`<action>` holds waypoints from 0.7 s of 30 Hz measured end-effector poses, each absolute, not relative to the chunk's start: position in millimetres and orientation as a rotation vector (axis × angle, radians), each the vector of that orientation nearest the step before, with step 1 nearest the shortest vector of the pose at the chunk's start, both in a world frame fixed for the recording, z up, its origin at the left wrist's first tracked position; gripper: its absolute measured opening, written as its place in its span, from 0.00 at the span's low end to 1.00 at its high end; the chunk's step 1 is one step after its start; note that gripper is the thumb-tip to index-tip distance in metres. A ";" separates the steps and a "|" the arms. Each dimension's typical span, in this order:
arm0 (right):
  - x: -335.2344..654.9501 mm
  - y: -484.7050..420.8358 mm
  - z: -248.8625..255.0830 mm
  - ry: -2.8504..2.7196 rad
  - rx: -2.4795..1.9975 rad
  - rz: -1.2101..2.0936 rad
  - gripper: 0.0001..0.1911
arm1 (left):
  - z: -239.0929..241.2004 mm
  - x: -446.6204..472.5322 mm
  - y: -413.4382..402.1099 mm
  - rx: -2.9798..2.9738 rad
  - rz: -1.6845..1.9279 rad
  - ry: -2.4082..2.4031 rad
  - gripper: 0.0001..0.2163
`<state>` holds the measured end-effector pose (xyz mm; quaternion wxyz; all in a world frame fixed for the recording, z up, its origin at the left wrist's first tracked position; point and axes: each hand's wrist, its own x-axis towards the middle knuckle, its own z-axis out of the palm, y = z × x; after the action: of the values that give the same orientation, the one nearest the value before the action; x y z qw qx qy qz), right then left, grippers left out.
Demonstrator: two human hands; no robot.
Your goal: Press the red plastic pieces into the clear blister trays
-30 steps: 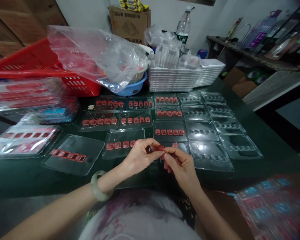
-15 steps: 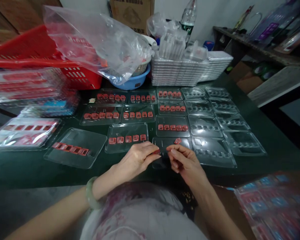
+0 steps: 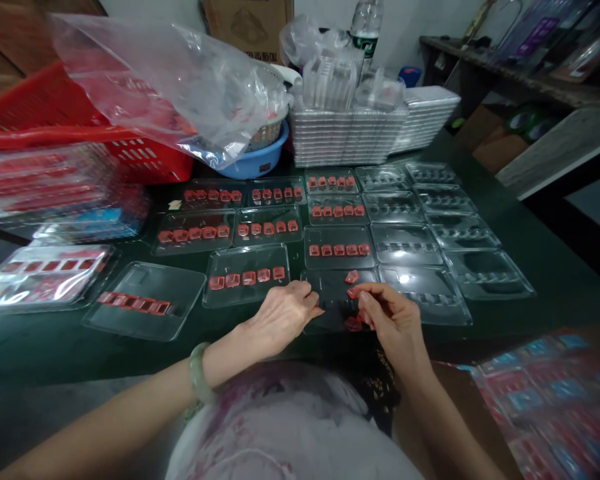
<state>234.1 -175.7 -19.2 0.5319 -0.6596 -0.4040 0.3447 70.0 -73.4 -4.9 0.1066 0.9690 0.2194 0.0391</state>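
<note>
In front of me lies a clear plastic blister tray (image 3: 325, 280), between my two hands. My left hand (image 3: 287, 312) is closed at its left edge, thumb and fingertips together; whatever they hold is hidden. A small red translucent piece (image 3: 353, 292) shows at the fingertips of my right hand (image 3: 390, 310), which is pinched on it. Just above lies a loose red piece (image 3: 352, 277) on the tray. Below my right fingertips are more red pieces (image 3: 353, 324), partly covered by the hand.
Filled trays (image 3: 249, 275) with rows of red pieces lie left and behind; unfilled clear trays (image 3: 410, 243) lie right. Farther back stand a red basket (image 3: 150, 157), a blue basin (image 3: 263, 162) and stacked clear trays (image 3: 347, 137). Packed blister packs (image 3: 550, 393) sit at lower right.
My right hand has moved slightly right and now pinches a red piece. Red pieces now show below it on the tray. The view has shifted slightly.
</note>
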 end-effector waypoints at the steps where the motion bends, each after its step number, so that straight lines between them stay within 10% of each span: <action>1: 235.8 -178.0 -17.9 -1.018 -1.615 0.751 0.08 | -6.2 70.7 -74.6 2.872 0.122 0.645 0.15; 13: 247.9 -202.5 -21.5 -1.870 -1.954 0.342 0.14 | -19.5 76.3 -86.3 3.068 0.034 0.656 0.11; 21: 249.2 -194.8 -12.4 -2.089 -1.977 0.270 0.10 | 13.9 53.7 -62.7 2.720 0.093 0.665 0.27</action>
<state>249.2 -194.8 -12.4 0.1260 -0.6788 -0.7175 0.0927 53.7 -62.7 13.9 0.1694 0.9568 0.2340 0.0328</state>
